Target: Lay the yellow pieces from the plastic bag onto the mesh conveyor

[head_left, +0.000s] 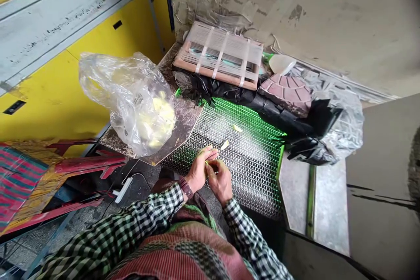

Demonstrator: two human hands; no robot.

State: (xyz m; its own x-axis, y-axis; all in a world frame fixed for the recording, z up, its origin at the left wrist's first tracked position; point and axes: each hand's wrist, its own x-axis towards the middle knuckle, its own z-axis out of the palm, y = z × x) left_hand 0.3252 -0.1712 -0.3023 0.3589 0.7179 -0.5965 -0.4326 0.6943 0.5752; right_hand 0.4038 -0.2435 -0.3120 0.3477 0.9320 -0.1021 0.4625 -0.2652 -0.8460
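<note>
Pale yellow sliver (206,163) sits pinched in the grip of the left hand (198,173) and right hand (219,180), pressed together just above a hexagonal wire mesh (252,170).

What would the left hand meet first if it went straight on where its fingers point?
The left hand would probably meet the yellow piece on the wire mesh first; depth is unclear.
</note>
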